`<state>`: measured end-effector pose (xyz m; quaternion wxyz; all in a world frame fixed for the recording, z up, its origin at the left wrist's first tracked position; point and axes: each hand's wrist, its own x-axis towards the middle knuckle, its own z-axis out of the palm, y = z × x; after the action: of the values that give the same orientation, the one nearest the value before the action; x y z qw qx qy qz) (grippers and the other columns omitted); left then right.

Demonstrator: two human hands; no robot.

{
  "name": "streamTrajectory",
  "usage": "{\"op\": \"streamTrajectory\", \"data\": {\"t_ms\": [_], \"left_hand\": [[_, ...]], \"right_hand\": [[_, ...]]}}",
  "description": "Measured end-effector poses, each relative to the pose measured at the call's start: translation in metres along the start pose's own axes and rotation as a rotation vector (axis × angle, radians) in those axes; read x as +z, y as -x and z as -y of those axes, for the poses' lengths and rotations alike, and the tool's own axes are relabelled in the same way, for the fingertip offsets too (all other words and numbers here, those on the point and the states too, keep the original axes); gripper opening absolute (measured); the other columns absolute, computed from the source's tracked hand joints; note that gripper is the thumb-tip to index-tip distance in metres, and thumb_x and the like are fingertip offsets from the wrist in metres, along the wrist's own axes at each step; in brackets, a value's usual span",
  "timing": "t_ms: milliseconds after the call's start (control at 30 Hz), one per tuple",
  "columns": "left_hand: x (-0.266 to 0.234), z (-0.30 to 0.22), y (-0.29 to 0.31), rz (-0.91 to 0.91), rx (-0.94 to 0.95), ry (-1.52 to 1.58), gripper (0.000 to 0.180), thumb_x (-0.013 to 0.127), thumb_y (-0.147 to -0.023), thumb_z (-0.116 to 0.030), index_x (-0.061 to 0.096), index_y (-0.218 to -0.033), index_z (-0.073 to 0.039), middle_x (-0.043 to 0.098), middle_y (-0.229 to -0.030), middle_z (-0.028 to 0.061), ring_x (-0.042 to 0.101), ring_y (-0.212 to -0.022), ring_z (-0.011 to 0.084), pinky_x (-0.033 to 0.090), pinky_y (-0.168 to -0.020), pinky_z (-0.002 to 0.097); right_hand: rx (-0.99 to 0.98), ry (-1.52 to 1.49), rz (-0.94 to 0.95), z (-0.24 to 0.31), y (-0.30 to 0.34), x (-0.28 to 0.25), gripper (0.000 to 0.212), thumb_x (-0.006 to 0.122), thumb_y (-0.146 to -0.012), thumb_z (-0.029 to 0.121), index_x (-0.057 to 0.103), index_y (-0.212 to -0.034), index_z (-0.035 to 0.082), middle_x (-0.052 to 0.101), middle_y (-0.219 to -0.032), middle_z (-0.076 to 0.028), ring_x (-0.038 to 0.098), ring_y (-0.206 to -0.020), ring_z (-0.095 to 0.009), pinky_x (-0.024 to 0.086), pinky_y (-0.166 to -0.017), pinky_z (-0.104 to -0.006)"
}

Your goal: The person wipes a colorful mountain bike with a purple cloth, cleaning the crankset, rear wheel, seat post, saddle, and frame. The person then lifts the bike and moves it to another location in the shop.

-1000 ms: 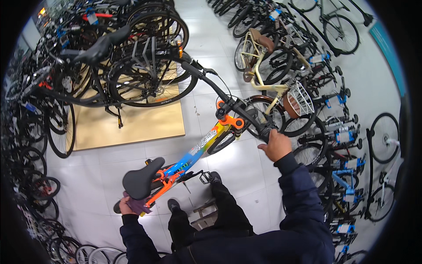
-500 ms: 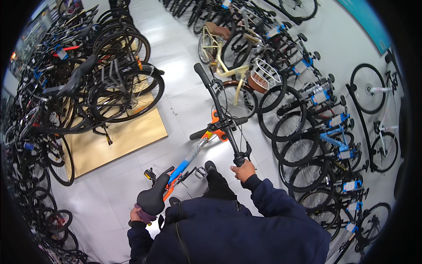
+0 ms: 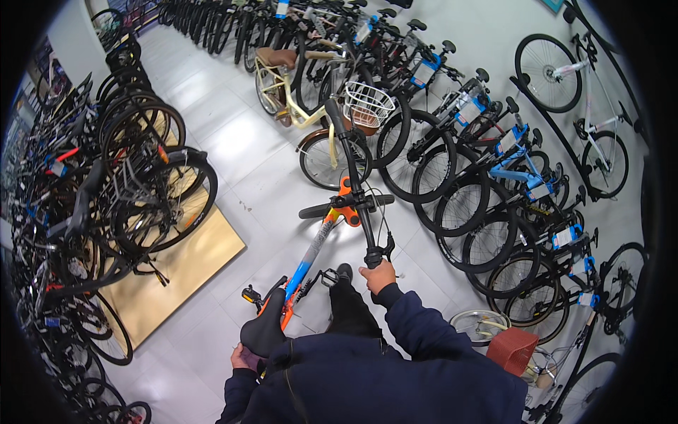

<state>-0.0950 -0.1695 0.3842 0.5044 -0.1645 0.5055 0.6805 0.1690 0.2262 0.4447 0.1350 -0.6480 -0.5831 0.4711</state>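
Observation:
An orange, blue and yellow bicycle stands in front of me and to my left, its front end pointing away. My right hand is closed around the near grip of its black handlebar. Down by the black saddle, my left hand is closed on a dark purple cloth pressed beside the saddle's rear. The saddle and my sleeve hide part of that cloth. A pedal sits close to my dark shoe.
Bicycles crowd the left around a low wooden platform. A cream bicycle with a white wire basket stands ahead, close to the handlebar's far end. Parked wheels line the right side. A red-brown basket is near my right elbow.
My view has turned and moved forward, so the surrounding bicycles sit differently. The red-brown basket has come into sight at lower right. Both hands keep their hold.

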Motion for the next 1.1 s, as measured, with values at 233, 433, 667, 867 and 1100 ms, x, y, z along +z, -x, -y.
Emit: {"op": "streamTrajectory", "data": {"t_ms": [233, 433, 667, 867, 1100], "left_hand": [[0.056, -0.005, -0.06, 0.042, -0.018, -0.197, 0.052, 0.053, -0.095, -0.028, 0.052, -0.135, 0.005, 0.059, -0.137, 0.0198, 0.053, -0.13, 0.0376, 0.039, -0.112, 0.0509], [0.128, -0.007, -0.076, 0.142, -0.136, -0.224, 0.052, 0.063, -0.091, -0.023, 0.05, -0.135, 0.001, 0.064, -0.127, 0.0176, 0.063, -0.115, 0.0323, 0.051, -0.102, 0.0469], [0.216, -0.049, -0.136, 0.299, -0.235, -0.45, 0.059, 0.061, -0.088, -0.014, 0.044, -0.139, 0.01, 0.061, -0.13, 0.0239, 0.064, -0.116, 0.0362, 0.051, -0.103, 0.0476], [0.323, -0.041, -0.199, 0.367, -0.168, -0.848, 0.04, 0.072, -0.084, -0.017, 0.066, -0.113, 0.009, 0.073, -0.102, 0.0151, 0.071, -0.09, 0.0245, 0.057, -0.084, 0.0368], [0.438, -0.003, -0.298, 0.609, -0.02, -1.244, 0.034, 0.074, -0.084, -0.02, 0.07, -0.103, 0.008, 0.073, -0.092, 0.0128, 0.07, -0.079, 0.0213, 0.056, -0.074, 0.0342]], "right_hand": [[-0.135, -0.112, -0.134, -0.035, -0.045, -0.035, 0.026, 0.078, -0.075, 0.016, 0.058, -0.079, 0.0, 0.06, -0.059, -0.009, 0.06, -0.049, -0.024, 0.05, -0.051, -0.0385], [0.006, 0.035, -0.166, -0.063, -0.033, -0.138, 0.021, 0.073, -0.071, 0.019, 0.062, -0.075, 0.002, 0.062, -0.072, -0.015, 0.063, -0.061, -0.034, 0.051, -0.059, -0.0426], [0.374, -0.2, -0.261, -0.094, 0.03, -0.227, 0.018, 0.072, -0.075, 0.007, 0.056, -0.078, 0.001, 0.056, -0.053, -0.009, 0.059, -0.041, -0.02, 0.047, -0.04, -0.0353], [0.459, -0.399, -0.412, -0.143, 0.072, -0.261, 0.021, 0.07, -0.075, -0.004, 0.051, -0.085, -0.002, 0.054, -0.056, -0.008, 0.056, -0.038, -0.022, 0.043, -0.035, -0.0355], [0.427, -0.356, -0.502, -0.197, 0.12, -0.278, 0.012, 0.065, -0.072, -0.004, 0.053, -0.072, -0.003, 0.052, -0.049, -0.011, 0.055, -0.036, -0.026, 0.043, -0.035, -0.0376]]}}
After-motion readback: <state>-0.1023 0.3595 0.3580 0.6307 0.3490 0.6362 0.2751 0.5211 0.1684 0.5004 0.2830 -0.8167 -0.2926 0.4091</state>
